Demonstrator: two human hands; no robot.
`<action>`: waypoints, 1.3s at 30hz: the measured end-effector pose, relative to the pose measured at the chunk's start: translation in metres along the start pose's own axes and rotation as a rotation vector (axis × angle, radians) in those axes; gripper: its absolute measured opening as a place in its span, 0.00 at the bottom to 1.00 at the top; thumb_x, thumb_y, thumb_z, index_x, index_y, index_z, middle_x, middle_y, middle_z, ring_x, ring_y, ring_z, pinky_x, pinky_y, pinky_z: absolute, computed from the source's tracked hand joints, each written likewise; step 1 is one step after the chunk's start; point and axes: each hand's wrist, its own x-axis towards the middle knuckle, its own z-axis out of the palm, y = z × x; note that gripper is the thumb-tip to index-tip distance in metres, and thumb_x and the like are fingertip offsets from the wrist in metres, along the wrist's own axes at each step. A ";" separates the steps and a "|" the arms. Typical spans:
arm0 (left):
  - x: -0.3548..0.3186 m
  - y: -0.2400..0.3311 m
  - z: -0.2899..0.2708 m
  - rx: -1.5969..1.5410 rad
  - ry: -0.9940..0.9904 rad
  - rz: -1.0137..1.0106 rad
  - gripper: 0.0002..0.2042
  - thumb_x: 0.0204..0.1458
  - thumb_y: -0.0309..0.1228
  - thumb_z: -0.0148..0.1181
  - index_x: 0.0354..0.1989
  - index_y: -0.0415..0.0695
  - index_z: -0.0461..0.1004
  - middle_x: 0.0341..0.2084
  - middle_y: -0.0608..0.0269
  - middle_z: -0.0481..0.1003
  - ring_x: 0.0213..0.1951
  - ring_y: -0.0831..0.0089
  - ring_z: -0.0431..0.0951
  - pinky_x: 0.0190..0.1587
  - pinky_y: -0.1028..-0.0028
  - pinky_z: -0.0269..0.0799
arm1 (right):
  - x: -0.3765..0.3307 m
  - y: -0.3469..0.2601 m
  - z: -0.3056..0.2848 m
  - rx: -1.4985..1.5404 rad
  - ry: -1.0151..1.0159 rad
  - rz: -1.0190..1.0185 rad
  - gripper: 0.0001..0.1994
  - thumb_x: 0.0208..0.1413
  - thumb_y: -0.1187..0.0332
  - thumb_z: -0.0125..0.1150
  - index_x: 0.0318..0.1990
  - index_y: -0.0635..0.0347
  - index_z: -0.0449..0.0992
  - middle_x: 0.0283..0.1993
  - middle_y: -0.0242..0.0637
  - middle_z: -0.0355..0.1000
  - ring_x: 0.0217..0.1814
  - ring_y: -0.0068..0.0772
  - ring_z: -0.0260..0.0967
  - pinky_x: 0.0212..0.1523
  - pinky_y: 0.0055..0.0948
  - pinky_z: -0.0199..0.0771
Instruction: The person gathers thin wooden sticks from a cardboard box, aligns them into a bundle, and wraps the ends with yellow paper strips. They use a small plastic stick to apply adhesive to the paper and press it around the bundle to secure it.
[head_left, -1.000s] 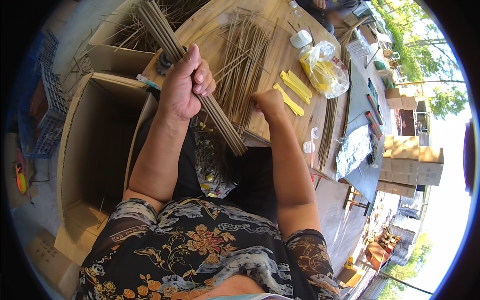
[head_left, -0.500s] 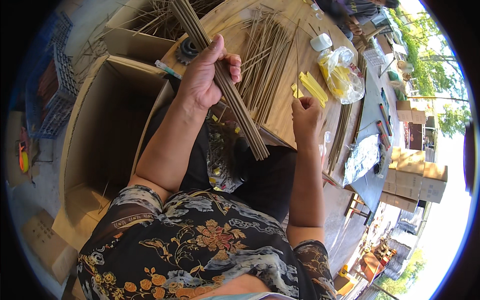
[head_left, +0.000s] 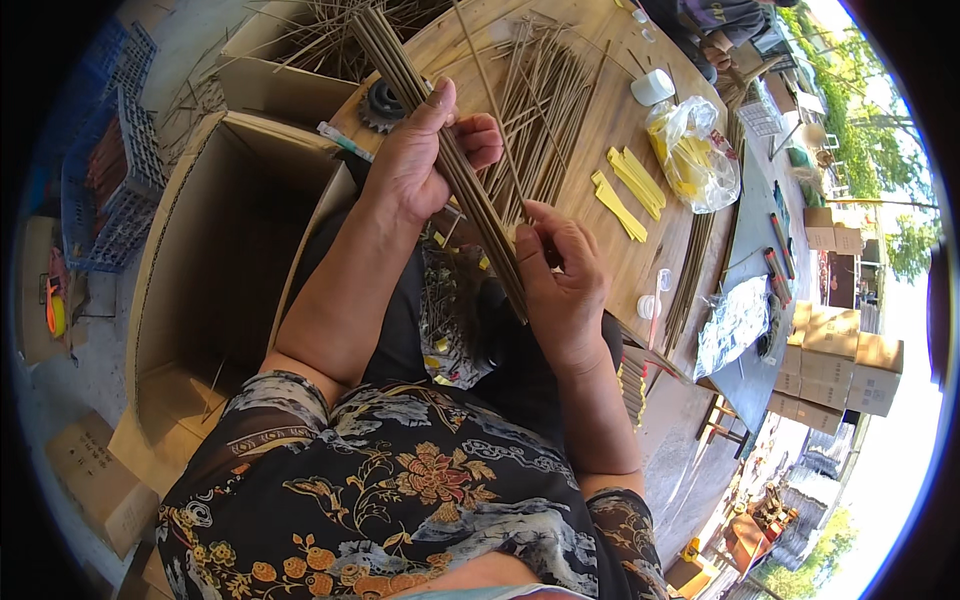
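Shifted from above the yellow strips (head_left: 637,183), the right hand (head_left: 565,270) now pinches a single stick (head_left: 487,95) beside the lower part of the stick bundle (head_left: 475,205), which the left hand (head_left: 415,165) grips. The bundle slants from far left to near right, past the table's (head_left: 600,140) near edge. Beyond the left edge, a carton (head_left: 285,95) holds loose sticks; toward the right, a clear bag (head_left: 692,160) holds yellow pieces.

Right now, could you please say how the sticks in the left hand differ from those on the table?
The held bundle is clasped in the left hand; the stick pile lies on the table. The held bundle is tight and nearly parallel; the stick pile is looser and crisscrossed. Both are brown.
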 end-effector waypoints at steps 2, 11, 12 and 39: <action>0.003 0.000 -0.004 -0.005 -0.015 0.005 0.16 0.45 0.46 0.57 0.21 0.47 0.63 0.23 0.54 0.73 0.25 0.69 0.76 0.28 0.71 0.76 | -0.002 -0.002 0.003 -0.058 -0.007 -0.071 0.09 0.46 0.75 0.55 0.38 0.62 0.73 0.30 0.43 0.69 0.30 0.38 0.69 0.31 0.29 0.69; 0.004 -0.001 -0.006 -0.022 -0.029 -0.010 0.16 0.45 0.45 0.58 0.22 0.47 0.64 0.24 0.52 0.73 0.24 0.67 0.76 0.27 0.69 0.76 | -0.003 -0.002 0.007 -0.153 -0.063 -0.197 0.15 0.40 0.77 0.56 0.41 0.63 0.72 0.32 0.42 0.68 0.32 0.41 0.67 0.34 0.32 0.69; 0.004 0.000 -0.007 -0.021 -0.029 -0.016 0.16 0.45 0.45 0.58 0.21 0.47 0.64 0.24 0.52 0.73 0.24 0.67 0.76 0.27 0.70 0.76 | -0.003 0.000 0.008 -0.179 -0.078 -0.252 0.16 0.39 0.78 0.56 0.41 0.62 0.72 0.33 0.42 0.68 0.33 0.41 0.67 0.34 0.32 0.68; 0.001 0.000 -0.006 0.005 -0.021 0.009 0.16 0.44 0.45 0.59 0.20 0.48 0.63 0.22 0.55 0.73 0.23 0.69 0.76 0.26 0.70 0.77 | -0.005 -0.007 0.010 -0.409 -0.144 -0.398 0.21 0.36 0.77 0.56 0.44 0.62 0.71 0.33 0.36 0.63 0.36 0.37 0.63 0.34 0.30 0.67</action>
